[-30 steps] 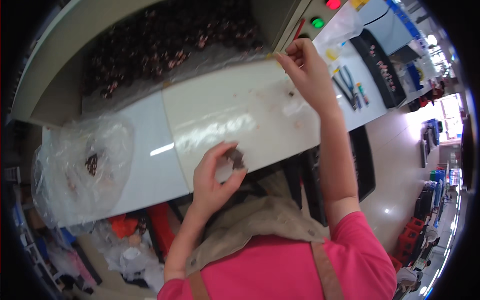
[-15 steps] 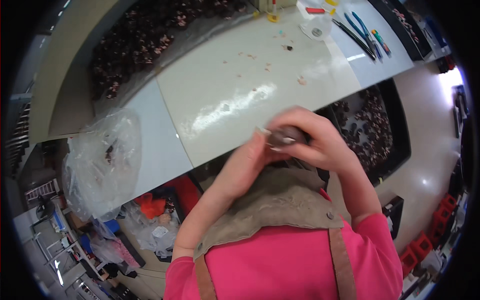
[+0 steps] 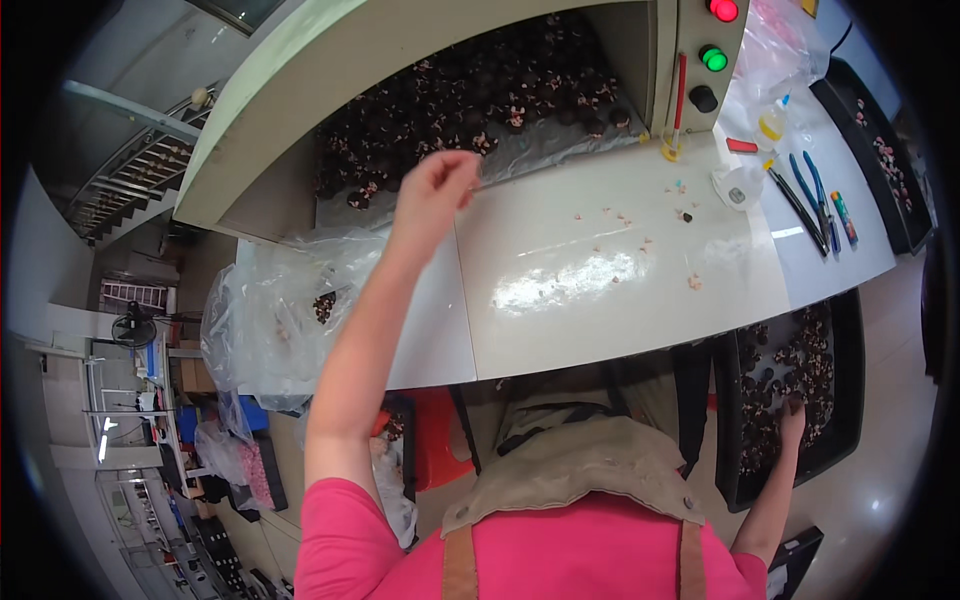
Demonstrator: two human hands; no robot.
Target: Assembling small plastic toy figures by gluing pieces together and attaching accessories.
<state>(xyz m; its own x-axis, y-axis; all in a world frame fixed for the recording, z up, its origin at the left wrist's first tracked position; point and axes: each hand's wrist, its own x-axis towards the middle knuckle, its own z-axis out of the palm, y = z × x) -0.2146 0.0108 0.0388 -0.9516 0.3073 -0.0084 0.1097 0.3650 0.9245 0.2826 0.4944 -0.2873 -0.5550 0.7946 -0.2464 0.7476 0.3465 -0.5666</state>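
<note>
My left hand (image 3: 438, 190) is raised over the front edge of the machine's opening, beside a heap of dark brown round pieces (image 3: 400, 110) with pinkish bits among them. Its fingers are curled together, and whatever may be in them is too small to name. Down at the right, my right hand (image 3: 792, 432) reaches into a black tray (image 3: 735, 492) of similar dark pieces (image 3: 815, 365). At its fingertips is a dark round piece (image 3: 795, 404), with the fingers closed about it.
Pliers (image 3: 815, 190), a pen (image 3: 797, 210) and a white roll (image 3: 737, 187) lie on the right of the white table (image 3: 560, 335). Pinkish crumbs dot the tabletop. A clear plastic bag (image 3: 265, 310) covers its left end. Another black tray (image 3: 880, 150) stands far right.
Both hands were together at my chest around a dark brown round piece. They have parted: the left went up to the machine's heap, the right down into the black tray. The view has shifted.
</note>
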